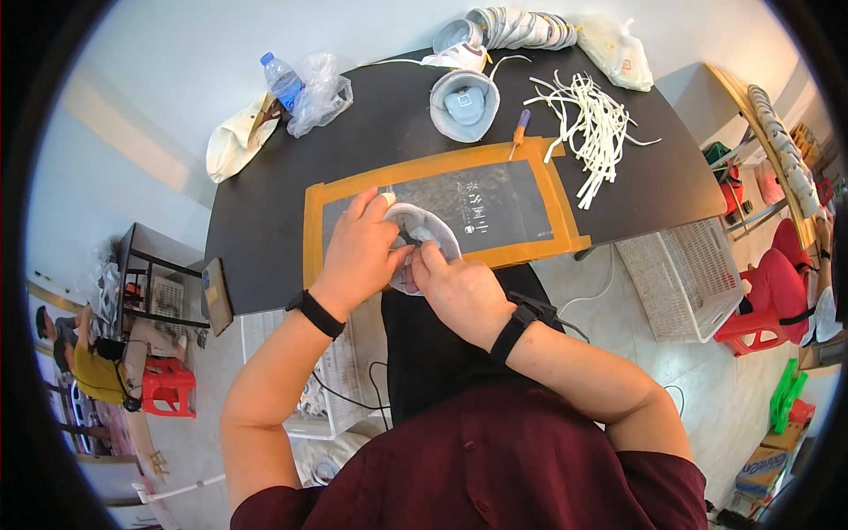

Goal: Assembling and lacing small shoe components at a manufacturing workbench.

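Observation:
Near the table's front edge I hold a pale grey, padded piece like a shoe upper (427, 219), its rounded opening facing up. My left hand (358, 256) grips its left side, fingers over the rim and thumb toward the middle. My right hand (464, 291) is closed at the right side of the opening, its fingertips pinching near the left thumb. A small dark bit shows between the fingertips; I cannot make out what it is. A similar piece with a blue-grey inside (465, 106) stands farther back, beside an awl-like tool (519, 134) with a purple and orange handle.
Under my hands lies a dark sheet bordered with orange tape (424, 177). Behind are white laces (592, 124), a row of nested uppers (521, 28), a white bag (616, 55), a water bottle (281, 81) and a cream cloth (238, 140). A white crate (685, 278) stands right.

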### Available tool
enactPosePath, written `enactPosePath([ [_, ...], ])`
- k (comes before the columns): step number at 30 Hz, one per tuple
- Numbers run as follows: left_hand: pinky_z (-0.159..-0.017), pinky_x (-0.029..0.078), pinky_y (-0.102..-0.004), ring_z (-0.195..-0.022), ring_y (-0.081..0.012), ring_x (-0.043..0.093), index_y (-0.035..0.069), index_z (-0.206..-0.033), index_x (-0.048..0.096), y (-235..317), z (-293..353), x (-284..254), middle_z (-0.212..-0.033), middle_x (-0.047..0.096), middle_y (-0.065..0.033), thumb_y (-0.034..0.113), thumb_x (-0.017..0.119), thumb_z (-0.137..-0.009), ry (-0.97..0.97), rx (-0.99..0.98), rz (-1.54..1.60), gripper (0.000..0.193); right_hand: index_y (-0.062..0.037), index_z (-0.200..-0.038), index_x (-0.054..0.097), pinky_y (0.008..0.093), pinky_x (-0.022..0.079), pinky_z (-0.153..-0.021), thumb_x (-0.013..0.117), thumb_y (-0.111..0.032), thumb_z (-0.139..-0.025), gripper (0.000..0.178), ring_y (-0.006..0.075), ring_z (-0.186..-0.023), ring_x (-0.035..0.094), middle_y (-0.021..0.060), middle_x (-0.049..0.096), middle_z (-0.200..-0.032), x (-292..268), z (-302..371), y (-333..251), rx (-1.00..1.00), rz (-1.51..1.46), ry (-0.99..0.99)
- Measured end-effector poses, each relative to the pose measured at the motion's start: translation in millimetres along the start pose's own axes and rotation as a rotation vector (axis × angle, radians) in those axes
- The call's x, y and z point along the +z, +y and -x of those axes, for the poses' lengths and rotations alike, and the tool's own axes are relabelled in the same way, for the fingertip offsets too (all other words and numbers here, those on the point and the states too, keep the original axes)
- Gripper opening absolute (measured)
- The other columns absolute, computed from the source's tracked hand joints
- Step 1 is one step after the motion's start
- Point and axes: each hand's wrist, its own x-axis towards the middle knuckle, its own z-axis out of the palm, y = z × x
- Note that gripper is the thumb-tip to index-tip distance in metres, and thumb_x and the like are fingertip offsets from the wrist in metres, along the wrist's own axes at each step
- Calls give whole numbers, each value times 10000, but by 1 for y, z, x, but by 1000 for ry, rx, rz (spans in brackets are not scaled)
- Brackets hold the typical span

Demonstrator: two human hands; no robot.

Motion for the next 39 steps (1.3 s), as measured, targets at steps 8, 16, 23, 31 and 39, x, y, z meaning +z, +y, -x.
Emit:
enactPosePath([
  [8, -968, 449, -455, -1247, -385, 455, 22, -747, 640, -2, 7, -9, -1252, 559, -167, 126, 735, -721, -26, 5, -38, 143, 2, -1065, 605, 296, 527, -499, 604, -124, -810, 285, 166, -564, 637, 135, 565, -1049, -3, 1, 1, -2, -14, -34],
  [16, -974, 442, -455, -1209, -379, 488, 15, -724, 623, -2, 2, 3, -1249, 568, -184, 114, 715, -749, -44, -138, -5, 137, 9, -1061, 601, 302, 535, -508, 608, -131, -810, 288, 176, -558, 636, 150, 563, -1088, -3, 1, 0, 4, -58, -52],
  [23, -1019, 407, -445, -1250, -389, 449, 13, -735, 634, 3, 3, 1, -1282, 550, -194, 82, 709, -757, -44, -150, 133, 104, 9, -1177, 557, 308, 523, -524, 595, -129, -813, 390, 181, -582, 624, 122, 548, -1053, -1, 3, 0, 8, -34, -47],
  [31, -1079, 343, -464, -1295, -421, 389, 37, -815, 649, -16, 11, 7, -1326, 513, -188, 54, 704, -749, -43, -53, 229, 88, -4, -1220, 559, 319, 525, -530, 579, -107, -827, 406, 199, -588, 630, 92, 543, -999, 0, 2, -1, 23, -117, -64],
  [39, -1070, 367, -458, -1285, -407, 411, 29, -810, 632, -17, 10, 5, -1319, 517, -181, 23, 681, -759, -48, 19, 145, 71, -54, -1252, 554, 340, 531, -551, 567, -101, -852, 403, 216, -623, 652, 90, 533, -954, -8, -4, 0, 37, -241, -88],
])
